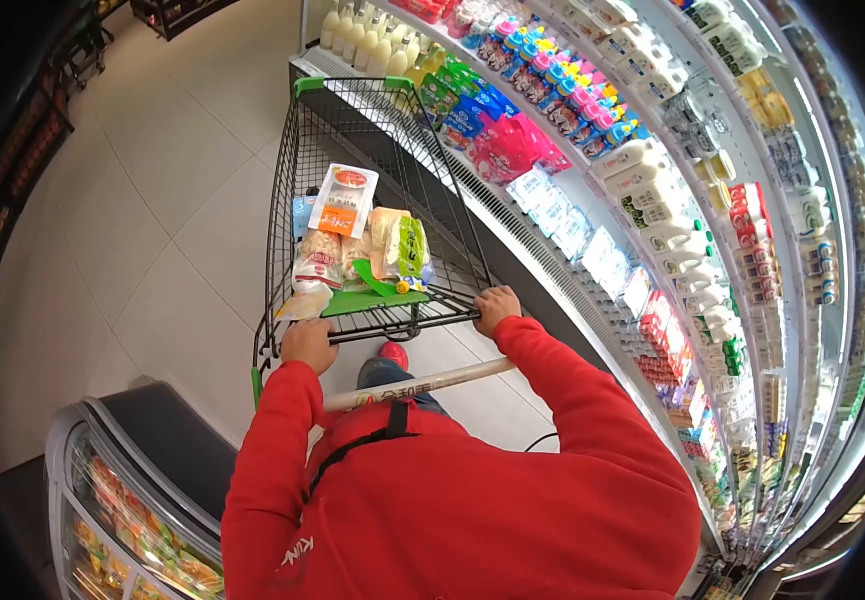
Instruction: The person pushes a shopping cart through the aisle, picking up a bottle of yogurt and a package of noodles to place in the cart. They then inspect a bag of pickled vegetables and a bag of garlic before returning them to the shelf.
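Observation:
A black wire shopping cart (353,110) with green corners stands in front of me. My left hand (310,345) is closed round the near left part of its frame, and my right hand (496,308) is closed round the near right corner. Inside lie a white and orange packet (344,200), a green and white package (409,247), a bag of food with a red label (319,258) and a green flap (353,301). The cart's pale handle bar (433,383) crosses near my waist, behind both hands.
Along the right runs a lit refrigerated shelf (553,310) with bottles, pouches and cartons. A glass-fronted display case (133,500) stands at the lower left. Dark shelving (23,160) lines the far left, past the tiled floor (143,240).

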`<action>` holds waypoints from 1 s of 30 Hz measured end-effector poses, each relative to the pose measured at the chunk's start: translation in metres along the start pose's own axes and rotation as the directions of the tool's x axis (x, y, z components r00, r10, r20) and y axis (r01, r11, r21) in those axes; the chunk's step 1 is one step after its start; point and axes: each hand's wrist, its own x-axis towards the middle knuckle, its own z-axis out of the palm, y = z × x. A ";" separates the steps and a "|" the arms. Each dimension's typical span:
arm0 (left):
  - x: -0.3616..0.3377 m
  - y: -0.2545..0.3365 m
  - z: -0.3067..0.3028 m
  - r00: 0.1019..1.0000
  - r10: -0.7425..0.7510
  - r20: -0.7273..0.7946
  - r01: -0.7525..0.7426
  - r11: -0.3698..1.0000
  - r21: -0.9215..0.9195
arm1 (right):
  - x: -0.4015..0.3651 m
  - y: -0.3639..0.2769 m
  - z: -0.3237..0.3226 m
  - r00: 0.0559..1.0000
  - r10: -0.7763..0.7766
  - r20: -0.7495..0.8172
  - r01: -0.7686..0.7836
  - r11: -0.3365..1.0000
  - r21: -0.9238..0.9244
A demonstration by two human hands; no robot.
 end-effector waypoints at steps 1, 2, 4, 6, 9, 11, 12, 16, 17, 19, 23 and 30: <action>-0.003 0.030 -0.053 0.995 -0.014 0.094 0.009 0.999 0.053 | -0.016 0.001 -0.036 0.999 0.029 0.031 -0.031 0.996 0.083; -0.001 0.013 -0.046 0.992 0.003 0.127 -0.011 0.998 0.060 | -0.020 -0.012 -0.022 0.998 0.060 0.034 -0.063 0.994 0.089; 0.004 -0.008 -0.048 0.989 0.067 0.135 -0.076 0.995 0.066 | -0.026 -0.037 -0.013 0.994 0.112 -0.004 -0.111 0.987 0.114; 0.009 -0.028 -0.048 0.982 0.097 0.162 -0.113 0.989 0.092 | -0.027 -0.058 -0.007 0.985 0.170 0.020 -0.171 0.976 0.131; 0.003 -0.035 -0.075 0.974 0.181 0.133 -0.191 0.979 0.065 | -0.038 -0.086 -0.029 0.965 0.255 0.060 -0.262 0.947 0.185; 0.016 -0.052 -0.079 0.967 0.212 0.142 -0.225 0.971 0.082 | -0.028 -0.105 -0.025 0.946 0.316 0.077 -0.325 0.926 0.194; 0.022 -0.060 -0.082 0.963 0.219 0.155 -0.233 0.970 0.076 | -0.024 -0.113 -0.025 0.933 0.350 0.088 -0.360 0.912 0.195; 0.035 -0.083 -0.101 0.943 0.281 0.176 -0.297 0.953 0.067 | -0.017 -0.149 -0.030 0.889 0.449 0.086 -0.457 0.864 0.213; 0.041 -0.095 -0.103 0.934 0.304 0.186 -0.321 0.944 0.069 | -0.012 -0.161 -0.030 0.869 0.483 0.112 -0.495 0.846 0.197; 0.058 -0.119 -0.109 0.913 0.350 0.209 -0.371 0.926 0.070 | 0.000 -0.186 -0.030 0.837 0.530 0.140 -0.548 0.814 0.191; 0.076 -0.144 -0.142 0.860 0.413 0.300 -0.455 0.887 0.083 | 0.001 -0.230 -0.045 0.773 0.622 0.127 -0.633 0.742 0.219; 0.095 -0.185 -0.206 0.698 0.502 0.511 -0.644 0.753 0.139 | 0.012 -0.361 -0.076 0.590 0.772 0.236 -0.806 0.545 0.232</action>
